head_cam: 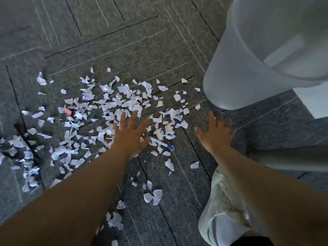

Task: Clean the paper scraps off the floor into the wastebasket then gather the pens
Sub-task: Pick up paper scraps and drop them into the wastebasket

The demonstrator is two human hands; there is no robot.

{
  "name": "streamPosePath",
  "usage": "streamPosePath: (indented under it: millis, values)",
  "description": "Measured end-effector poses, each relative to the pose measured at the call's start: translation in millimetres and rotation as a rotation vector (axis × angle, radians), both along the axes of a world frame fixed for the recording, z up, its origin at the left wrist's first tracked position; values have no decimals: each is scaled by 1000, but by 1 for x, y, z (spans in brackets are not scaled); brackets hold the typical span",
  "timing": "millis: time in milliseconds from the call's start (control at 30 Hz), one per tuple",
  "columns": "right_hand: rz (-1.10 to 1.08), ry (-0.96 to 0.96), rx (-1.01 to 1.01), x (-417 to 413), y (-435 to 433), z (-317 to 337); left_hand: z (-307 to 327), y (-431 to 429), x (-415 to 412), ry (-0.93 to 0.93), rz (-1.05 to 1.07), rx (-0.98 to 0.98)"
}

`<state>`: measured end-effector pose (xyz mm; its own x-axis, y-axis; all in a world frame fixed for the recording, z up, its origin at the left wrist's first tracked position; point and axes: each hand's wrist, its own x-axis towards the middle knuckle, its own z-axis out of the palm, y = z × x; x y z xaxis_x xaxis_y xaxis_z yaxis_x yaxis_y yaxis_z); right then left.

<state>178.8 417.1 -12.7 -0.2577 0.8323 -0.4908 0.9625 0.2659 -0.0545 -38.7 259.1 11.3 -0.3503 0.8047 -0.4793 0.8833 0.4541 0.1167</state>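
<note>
Head view, looking down.

- Floor (124,41): dark grey speckled tiles with thin dark seams and pale lines.
- Paper scraps (134,103): many small torn white pieces lying on the floor, thickest in the middle and thinning toward the left, where a second heap lies across a seam. A few stray pieces (153,195) lie nearer the person.
- Pen (162,143): white barrel, blue end, lying on the floor among the scraps, between the two hands and just beside the left thumb.
- Small pink object (67,110): lies among the scraps on the left; too blurred to identify.
- Wastebasket (248,59): translucent white, upper right, its base near the right edge of the scrap field. Whether it stands or is tipped cannot be told.
- Left hand (131,134): palm down, fingers spread, holding nothing, over the scraps; contact with the floor cannot be told.
- Right hand (215,134): palm down, fingers spread, holding nothing, just below the wastebasket's base.
- Pale trouser knee (221,210): lower right, under the right forearm.
</note>
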Motion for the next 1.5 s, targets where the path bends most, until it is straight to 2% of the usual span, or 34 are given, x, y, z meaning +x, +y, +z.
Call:
streamPosePath:
  millis: [100, 167, 267, 500, 600, 667, 767, 867, 933, 1000, 1067, 1267, 1400, 1500]
  values:
    - [-61, 104, 22, -6, 3, -30, -31, 24, -14, 14, -19, 16]
    - [-22, 221, 64, -8, -1, -44, -49, 33, -23, 31, 0, 54]
    - [51, 293, 141, -15, -7, -56, -70, 36, -35, 43, 46, 53]
    - [416, 475, -109, -88, -44, -55, -77, 27, -39, -61, -54, 195]
    - [346, 618, 15, -98, -34, -51, -76, 23, -52, 6, -144, 256]
    - [253, 548, 128, -98, -7, -52, -75, 30, -65, 50, -73, 210]
    - [170, 332, 126, -99, 39, -55, -72, 49, -81, 71, 22, 121]
    - [248, 152, 94, -106, 63, -56, -71, 65, -95, 47, 36, 45]
    - [294, 106, 65, -113, 67, -56, -71, 71, -100, 4, 34, -8]
    - [410, 127, 15, -134, 60, -56, -71, 68, -106, -44, 21, -38]
    - [569, 187, -9, -141, 45, -54, -71, 66, -101, -80, -46, 18]
    - [881, 294, -60, -123, -9, -59, -78, 23, -78, -22, -227, 73]
    - [943, 421, 54, -96, -29, -66, -80, 1, -68, 73, -266, 187]
    - [938, 432, 176, -97, -34, -68, -77, 0, -57, 112, -265, 253]
